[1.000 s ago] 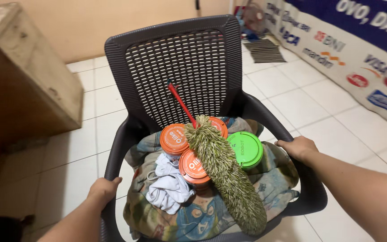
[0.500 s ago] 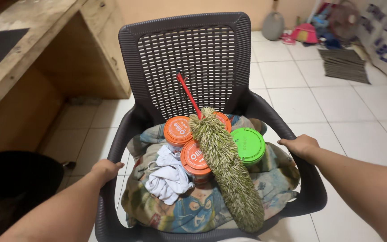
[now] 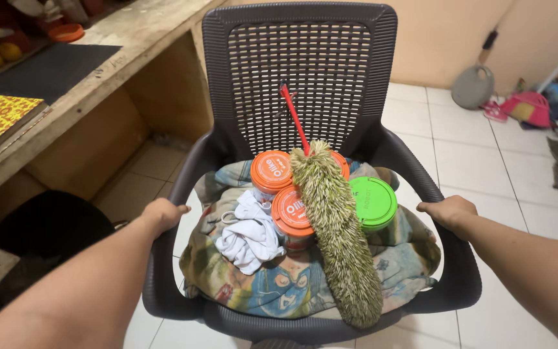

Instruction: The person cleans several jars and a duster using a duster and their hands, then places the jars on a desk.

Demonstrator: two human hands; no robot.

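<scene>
Left hand (image 3: 161, 215) closed over the left armrest of the chair (image 3: 305, 77); right hand (image 3: 450, 212) closed over the right armrest. Both forearms extend toward the chair from the lower corners. On the chair seat, a patterned blanket (image 3: 279, 287) covers the whole surface. A green duster (image 3: 337, 226) lies lengthwise on the blanket, its red handle (image 3: 294, 116) pointing up against the perforated chair back. Left of the duster, a white cloth (image 3: 250, 232) lies crumpled beside orange-lidded jars (image 3: 270, 171). Right of the duster, a green-lidded jar (image 3: 372, 202) stands touching it. Left of the chair, a wooden counter (image 3: 104, 64); beyond the chair to the right, white floor tiles (image 3: 473, 161) and assorted items along the wall.
</scene>
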